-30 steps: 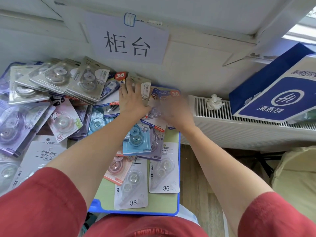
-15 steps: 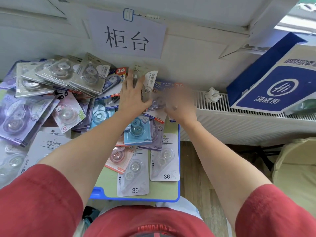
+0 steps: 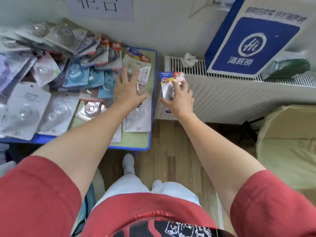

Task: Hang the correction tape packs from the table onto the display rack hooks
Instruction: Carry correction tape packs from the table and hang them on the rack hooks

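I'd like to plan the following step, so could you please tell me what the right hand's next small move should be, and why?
Probably carry the blue-topped pack away toward the rack: the right hand grips it clear of the table, and no hook is in view here.

- A single view, from a camera worn on the person's head, looking forward and steeply down over the red shirt (image 3: pixel 145 212) at the near edge.
- It faces the far wall (image 3: pixel 162 36); the table (image 3: pixel 136 141) fills the left, the radiator (image 3: pixel 248 100) the right, wooden floor (image 3: pixel 171 142) below.
- The view sits close above the table's right end.
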{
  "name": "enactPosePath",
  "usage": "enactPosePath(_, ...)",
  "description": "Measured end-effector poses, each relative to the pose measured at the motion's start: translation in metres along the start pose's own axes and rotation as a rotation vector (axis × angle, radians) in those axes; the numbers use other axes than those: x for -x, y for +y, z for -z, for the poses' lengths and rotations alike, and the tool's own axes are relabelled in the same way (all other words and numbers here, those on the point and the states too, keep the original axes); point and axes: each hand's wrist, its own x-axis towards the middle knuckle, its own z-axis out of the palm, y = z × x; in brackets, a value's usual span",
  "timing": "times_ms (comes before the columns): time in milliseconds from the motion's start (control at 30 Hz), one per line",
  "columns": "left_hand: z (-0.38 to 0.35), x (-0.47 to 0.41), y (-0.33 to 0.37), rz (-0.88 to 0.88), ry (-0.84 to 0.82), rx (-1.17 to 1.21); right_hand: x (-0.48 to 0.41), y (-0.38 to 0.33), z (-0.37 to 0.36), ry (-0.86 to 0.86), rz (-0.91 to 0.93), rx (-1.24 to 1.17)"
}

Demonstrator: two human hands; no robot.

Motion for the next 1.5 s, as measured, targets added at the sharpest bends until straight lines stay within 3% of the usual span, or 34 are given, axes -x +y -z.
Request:
enactPosePath(367,-0.042,0.117,0.046,-0.132,-0.104,-0.054,0.134,0.078,-0.018,0.048,-0.164,0.018)
enactPosePath(800,-0.083,0.266,0.078,-0.501,-0.291,-0.112,0.350,0.149,-0.049,0.133,-0.640,-0.027)
enactPosePath(1000,-0.101,0.343,0.126,-0.760,-0.345,-0.142,0.457,0.189,-0.049,0.270,-0.856,-0.085)
enactPosePath(1233,-0.121,0.490,0.185,-1.088,-0.424,-0.163,0.628,0.222,-0.063,0.419,-1.107,-0.157)
enactPosePath(1500,-0.140,0.701,0.204,-1.376,-0.545,-0.119,0.838,0.233,-0.100,0.522,-1.364,-0.207)
